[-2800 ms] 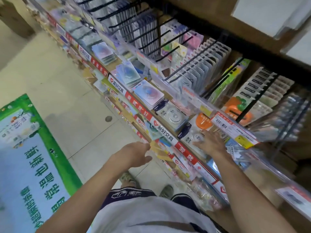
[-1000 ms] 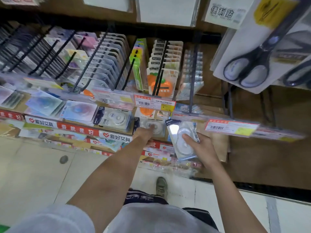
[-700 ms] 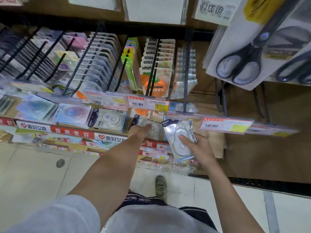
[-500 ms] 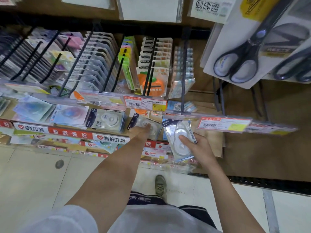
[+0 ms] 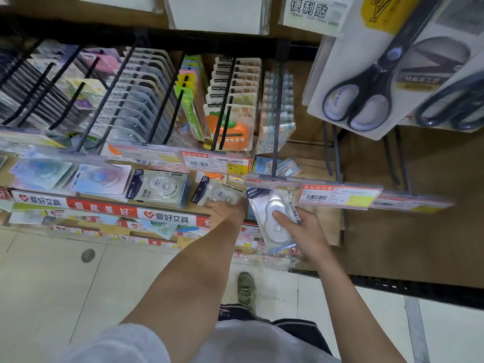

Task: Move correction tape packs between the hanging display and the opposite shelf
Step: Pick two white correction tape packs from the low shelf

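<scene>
Two hands, two packs: the right hand grips one correction tape pack (thumb across it); the left hand touches another shelf pack, grip unclear.

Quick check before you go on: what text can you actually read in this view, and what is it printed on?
"爱好文具" and "爱就是好": red and white shelf edge strip.
"便利贴": white pack at the top.
"M&G": blue header of the correction tape pack in the right hand.
"11.50": yellow price tag.
Barcodes and remaining small print: too blurred.
</scene>
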Demonstrator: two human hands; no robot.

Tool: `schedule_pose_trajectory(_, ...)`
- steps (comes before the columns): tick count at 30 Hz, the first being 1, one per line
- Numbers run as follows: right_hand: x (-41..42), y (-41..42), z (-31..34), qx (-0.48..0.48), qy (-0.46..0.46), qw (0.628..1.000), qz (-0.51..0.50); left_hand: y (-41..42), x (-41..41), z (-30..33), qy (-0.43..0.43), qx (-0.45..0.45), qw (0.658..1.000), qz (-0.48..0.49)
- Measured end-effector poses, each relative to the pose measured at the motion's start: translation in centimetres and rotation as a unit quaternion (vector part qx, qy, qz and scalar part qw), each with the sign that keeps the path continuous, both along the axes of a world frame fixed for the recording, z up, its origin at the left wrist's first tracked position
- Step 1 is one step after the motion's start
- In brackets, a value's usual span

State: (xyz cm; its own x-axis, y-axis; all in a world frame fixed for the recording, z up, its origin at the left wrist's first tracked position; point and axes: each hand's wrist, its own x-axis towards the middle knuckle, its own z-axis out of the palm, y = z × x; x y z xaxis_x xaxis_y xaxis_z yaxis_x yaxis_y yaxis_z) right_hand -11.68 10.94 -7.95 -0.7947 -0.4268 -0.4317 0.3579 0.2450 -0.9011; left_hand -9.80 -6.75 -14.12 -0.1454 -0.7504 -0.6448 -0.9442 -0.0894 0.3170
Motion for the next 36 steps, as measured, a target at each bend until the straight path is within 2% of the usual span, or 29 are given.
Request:
schedule_pose_trajectory(3,-0.1,0.2,0.1,-0.004,-0.002,1.0,0.001,0.1,0.2,-0.1,0.011,-0.015,0.999,0.028)
schedule_pose_trajectory(6,-0.1,0.2,0.2,-0.005,-0.01,1.0,-0.001,0.4,0.5,-0.1,0.011,-0.036,0.999,0.016)
schedule_pose_trajectory(10,0.1,0.3,0.3,0.0,-0.015,1.0,0.006,1.0,0.7,-0.6,0.065,-0.058,0.996,0.03)
schedule_pose_trajectory(16,0.1,0.6,0.3,0.002,-0.019,1.0,0.007,1.3,1.2,-0.5,0.093,-0.098,0.989,0.06)
schedule_pose_trajectory(24,0.0,0.1,0.4,-0.003,-0.015,1.0,-0.004,1.7,3.4,-0.1,0.168,-0.14,0.975,0.027)
schedule_pose_trajectory(30,-0.2,-0.4,-0.2,0.003,-0.024,1.0,-0.007,1.1,6.7,-1.2,0.33,0.023,0.938,0.107)
schedule_pose_trajectory(33,0.0,-0.9,-0.5,0.005,-0.029,1.0,0.004,0.4,7.9,-1.4,0.365,0.094,0.915,0.147)
schedule_pose_trajectory(36,0.3,-1.5,-0.7,0.014,-0.029,0.999,0.017,-0.2,8.6,-1.0,0.355,0.153,0.899,0.206)
